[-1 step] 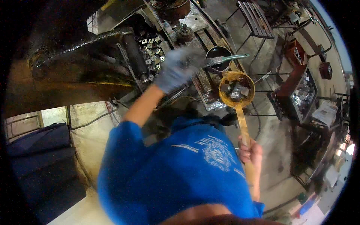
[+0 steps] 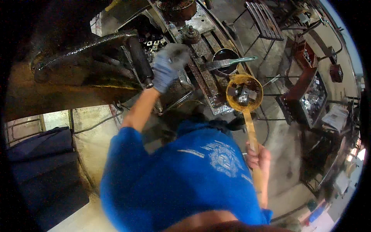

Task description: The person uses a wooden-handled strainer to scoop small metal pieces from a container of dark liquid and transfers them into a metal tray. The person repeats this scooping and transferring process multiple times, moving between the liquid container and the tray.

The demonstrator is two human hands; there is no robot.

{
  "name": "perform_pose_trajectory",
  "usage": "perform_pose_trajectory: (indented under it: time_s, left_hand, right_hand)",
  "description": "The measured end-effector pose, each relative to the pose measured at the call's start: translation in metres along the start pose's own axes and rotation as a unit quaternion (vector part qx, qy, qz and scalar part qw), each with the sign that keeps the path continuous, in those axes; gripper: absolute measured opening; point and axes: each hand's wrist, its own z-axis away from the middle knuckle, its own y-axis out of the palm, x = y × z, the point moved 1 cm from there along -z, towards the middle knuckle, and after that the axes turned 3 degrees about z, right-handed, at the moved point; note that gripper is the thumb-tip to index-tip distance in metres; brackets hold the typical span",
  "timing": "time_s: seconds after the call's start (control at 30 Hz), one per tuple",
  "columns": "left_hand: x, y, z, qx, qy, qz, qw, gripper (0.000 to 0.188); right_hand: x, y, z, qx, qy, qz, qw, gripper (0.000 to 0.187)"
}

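Note:
My right hand [image 2: 259, 157], bare, is closed round the long flat handle [image 2: 250, 129] of a yellowish round scoop [image 2: 245, 75]. Several small metal pieces [image 2: 242, 94] lie in the scoop's bowl. My left hand [image 2: 170, 65], in a grey glove, is over the near edge of a bin of small square metal parts [image 2: 155, 44]. Motion blurs its fingers, and whatever may be in them cannot be made out. Right of it, a brush-like tool with a green handle [image 2: 242, 60] rests across a round dark pot [image 2: 225, 54].
A greasy machine bed [image 2: 214, 83] with a bolted fixture [image 2: 190, 34] stands in front of me. To its left is a heavy dark machine arm [image 2: 85, 48]. At the right are a dark box of metal parts [image 2: 309, 96], a red bin [image 2: 304, 54] and a slatted stand [image 2: 262, 19].
My left hand has moved left, away from the brush-like tool and the machine bed, to the edge of the parts bin. My right hand and the scoop stay in place.

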Motion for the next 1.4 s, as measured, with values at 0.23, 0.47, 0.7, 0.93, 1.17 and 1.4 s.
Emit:
perform_pose_trajectory:
  time_s: [0.23, 0.47, 0.7, 0.93, 1.17, 1.4]
  left_hand:
    - [0.264, -0.024, 0.082, 0.440, 0.045, -0.366, 0.819, 0.031]
    - [0.303, 0.043, 0.075, 0.656, 0.164, -0.394, 0.623, 0.036]
    - [0.315, 0.063, 0.099, 0.666, 0.143, -0.388, 0.621, 0.037]
    - [0.325, 0.066, 0.115, 0.664, 0.114, -0.386, 0.629, 0.037]
    - [0.329, 0.072, 0.108, 0.658, 0.105, -0.394, 0.633, 0.038]
    - [0.324, 0.074, 0.116, 0.650, 0.095, -0.405, 0.636, 0.038]
  right_hand:
    - [0.004, 0.000, 0.000, 0.038, 0.021, -0.039, 0.998, 0.046]
    - [0.007, 0.000, 0.001, 0.002, 0.022, -0.045, 0.999, 0.045]
    - [0.001, 0.005, 0.005, 0.008, -0.007, -0.083, 0.997, 0.052]
    - [0.001, 0.013, 0.008, -0.029, -0.001, -0.070, 0.997, 0.053]
    - [0.000, 0.018, 0.007, -0.075, 0.010, -0.020, 0.997, 0.051]
    - [-0.001, 0.020, 0.004, -0.074, -0.017, -0.046, 0.996, 0.052]
